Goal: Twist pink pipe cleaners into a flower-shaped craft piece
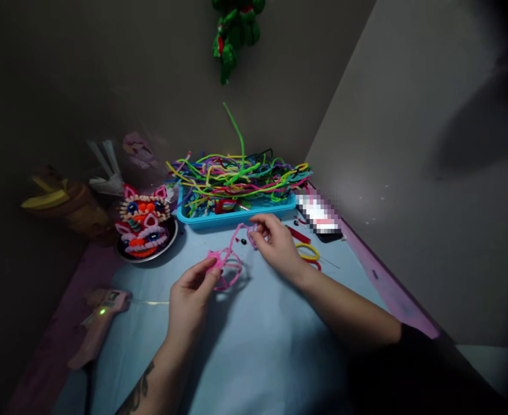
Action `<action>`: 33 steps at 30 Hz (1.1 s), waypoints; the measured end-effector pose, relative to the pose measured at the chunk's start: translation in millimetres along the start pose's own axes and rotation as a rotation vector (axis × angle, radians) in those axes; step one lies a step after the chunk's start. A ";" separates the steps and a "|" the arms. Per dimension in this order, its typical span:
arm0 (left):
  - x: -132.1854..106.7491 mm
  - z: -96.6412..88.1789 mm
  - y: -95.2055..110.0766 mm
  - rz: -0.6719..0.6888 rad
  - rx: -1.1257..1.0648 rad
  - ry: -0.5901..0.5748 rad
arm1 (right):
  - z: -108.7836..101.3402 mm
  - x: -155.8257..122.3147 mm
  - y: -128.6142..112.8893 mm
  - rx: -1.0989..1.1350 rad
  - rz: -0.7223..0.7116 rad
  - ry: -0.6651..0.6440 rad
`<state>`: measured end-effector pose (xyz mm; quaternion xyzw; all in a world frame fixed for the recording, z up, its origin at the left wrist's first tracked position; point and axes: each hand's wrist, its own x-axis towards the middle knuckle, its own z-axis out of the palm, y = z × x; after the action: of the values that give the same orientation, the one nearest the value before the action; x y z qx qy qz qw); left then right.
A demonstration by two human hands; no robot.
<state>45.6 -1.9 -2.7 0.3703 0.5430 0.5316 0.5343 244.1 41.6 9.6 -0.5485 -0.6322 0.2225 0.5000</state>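
Note:
My left hand (pixel 192 297) pinches a pink pipe-cleaner shape (pixel 228 266) of looped wire, held just above the light blue table mat (pixel 254 346). My right hand (pixel 275 239) pinches the free end of the same pink pipe cleaner, a little farther back and to the right. Both hands have their fingers closed on it. A strand of the pink wire runs between the two hands.
A blue tray (pixel 237 216) piled with coloured pipe cleaners stands behind the hands. A pipe-cleaner lion head (pixel 144 225) sits in a metal dish at left. A pink glue gun (pixel 101 323) lies front left. A phone (pixel 321 216) and yellow and red pipe-cleaner pieces (pixel 308 252) lie at right.

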 end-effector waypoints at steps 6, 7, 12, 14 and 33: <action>-1.0 -2.6 -0.3 -0.001 -0.010 -0.082 | -11.5 16.8 15.5 -0.272 -0.104 -0.148; -1.4 -2.7 -0.4 0.005 -0.015 -0.098 | -10.8 17.6 17.0 -0.272 -0.103 -0.171; -2.1 -3.9 5.0 0.049 -0.011 -0.139 | -10.7 17.6 14.2 -0.246 -0.111 -0.255; -1.7 -4.3 15.0 0.089 -0.003 -0.142 | -14.5 17.1 9.6 -0.200 -0.125 -0.244; 70.9 35.1 142.9 0.455 0.085 -0.404 | -36.1 77.4 -88.3 0.456 -0.226 0.337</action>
<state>45.1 96.2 128.0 0.6025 0.3509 0.5300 0.4826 242.1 76.4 127.4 -0.3774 -0.5313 0.2074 0.7296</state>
